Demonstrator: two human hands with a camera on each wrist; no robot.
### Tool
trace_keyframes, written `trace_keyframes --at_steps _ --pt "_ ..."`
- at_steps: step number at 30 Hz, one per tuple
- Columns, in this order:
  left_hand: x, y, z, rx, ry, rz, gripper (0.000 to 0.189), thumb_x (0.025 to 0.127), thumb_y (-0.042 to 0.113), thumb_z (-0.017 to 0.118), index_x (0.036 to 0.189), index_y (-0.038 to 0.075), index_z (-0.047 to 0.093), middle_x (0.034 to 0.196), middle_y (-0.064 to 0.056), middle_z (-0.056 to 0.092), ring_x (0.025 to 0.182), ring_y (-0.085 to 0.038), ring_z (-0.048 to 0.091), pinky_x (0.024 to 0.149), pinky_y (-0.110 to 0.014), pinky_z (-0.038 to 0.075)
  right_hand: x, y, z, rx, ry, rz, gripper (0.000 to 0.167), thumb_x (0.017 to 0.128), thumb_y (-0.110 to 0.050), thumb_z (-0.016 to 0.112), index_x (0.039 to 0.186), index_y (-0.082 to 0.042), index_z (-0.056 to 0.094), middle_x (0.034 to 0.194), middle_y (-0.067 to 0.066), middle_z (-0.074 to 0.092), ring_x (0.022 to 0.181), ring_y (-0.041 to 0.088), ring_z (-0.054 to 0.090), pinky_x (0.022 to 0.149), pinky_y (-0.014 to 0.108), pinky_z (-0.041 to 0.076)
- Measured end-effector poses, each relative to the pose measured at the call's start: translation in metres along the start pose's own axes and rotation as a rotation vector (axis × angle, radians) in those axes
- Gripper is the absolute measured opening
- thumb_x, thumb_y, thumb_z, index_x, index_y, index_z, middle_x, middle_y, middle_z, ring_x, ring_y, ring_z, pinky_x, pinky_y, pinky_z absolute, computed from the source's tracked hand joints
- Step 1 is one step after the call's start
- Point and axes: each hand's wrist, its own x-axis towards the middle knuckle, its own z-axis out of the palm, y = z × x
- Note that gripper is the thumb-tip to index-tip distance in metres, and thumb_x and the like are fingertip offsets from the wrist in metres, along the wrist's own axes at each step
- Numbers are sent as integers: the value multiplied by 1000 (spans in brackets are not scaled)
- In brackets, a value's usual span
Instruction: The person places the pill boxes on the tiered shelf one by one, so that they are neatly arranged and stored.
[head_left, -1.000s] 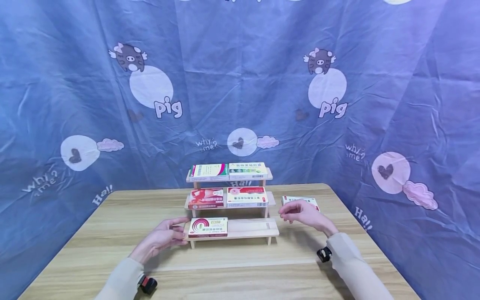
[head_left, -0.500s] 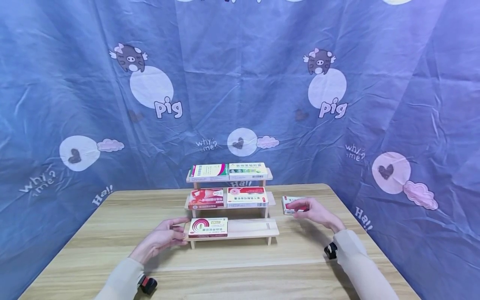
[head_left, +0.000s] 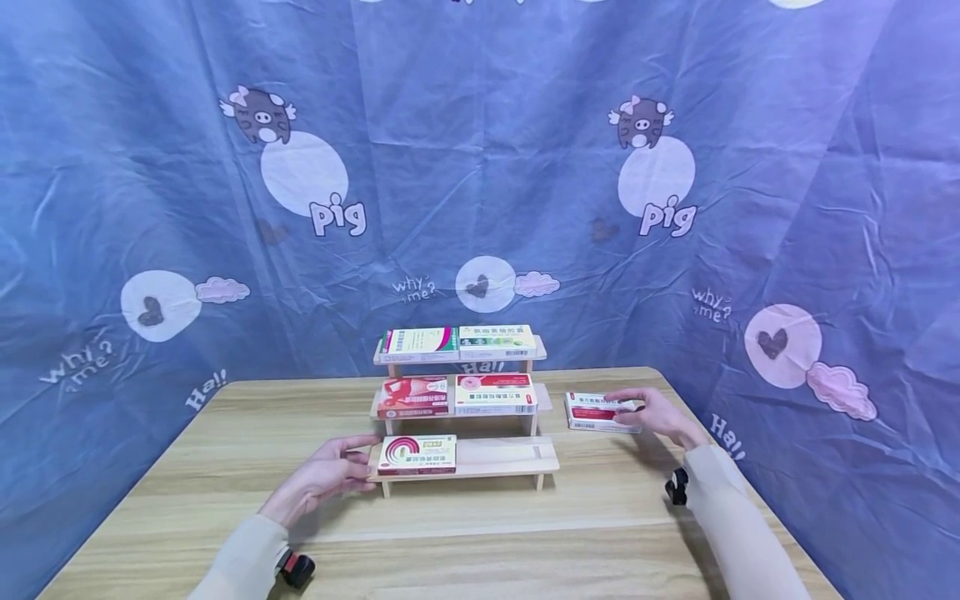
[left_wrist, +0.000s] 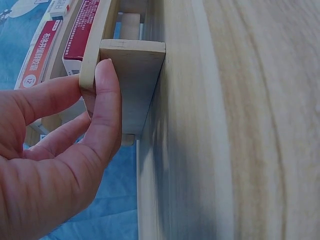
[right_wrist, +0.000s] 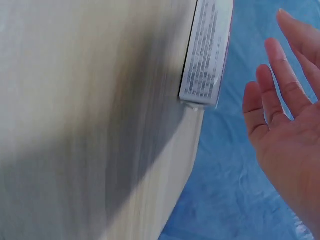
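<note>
In the head view a three-tier wooden stand holds medicine boxes. My left hand is at the left end of its lowest tier; the left wrist view shows the thumb and fingers pinching the board's end. A cream medicine box with red arcs lies on the left half of that tier. To the right of the stand, a white and red medicine box lies flat on the table. My right hand hovers over this box's right end, fingers extended and apart from it in the right wrist view.
The middle tier carries a red box and a white and red box. On the top tier lie a green-edged box and a white-green box. A blue printed curtain hangs behind the wooden table.
My right hand has moved right, from near the stand's right side to over the box on the table, uncovering more of that box. The left hand has stayed at the stand.
</note>
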Motion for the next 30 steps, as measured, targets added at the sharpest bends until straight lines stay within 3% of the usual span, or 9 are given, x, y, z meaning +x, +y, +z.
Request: trace_keyframes --at_steps 9,14,18,24,30 --pt "-1 0 -1 2 4 -9 73 84 -9 60 149 -10 26 99 -10 49 83 -18 61 83 -36 61 7 12 -8 -17 -25 62 48 84 -13 74 127 2 62 141 29 48 120 44 54 92 30 47" --pt "-2 0 -1 3 6 -10 73 84 -9 60 148 -9 27 99 -10 49 83 -18 61 84 -37 61 11 20 -5 -59 -27 44 47 80 -8 76 124 2 64 141 31 47 128 50 43 103 52 44" --pt "-1 -1 -1 11 1 -4 73 84 -8 61 148 -9 28 99 -10 50 84 -18 61 85 -38 61 12 22 -3 -76 -32 33 46 78 -6 75 122 4 64 144 32 43 133 55 34 109 67 31" --pt "0 0 -1 37 -8 7 72 84 -7 61 147 -11 28 100 -10 52 86 -18 62 87 -38 60 9 26 -1 -37 -65 54 53 76 -4 77 125 6 61 149 34 31 137 59 21 111 72 16" --pt "0 2 0 40 -10 10 72 84 -8 61 148 -11 27 98 -9 52 86 -17 60 86 -36 60 10 32 1 -34 -61 44 57 71 -4 79 124 6 62 148 35 34 136 57 26 112 69 21"
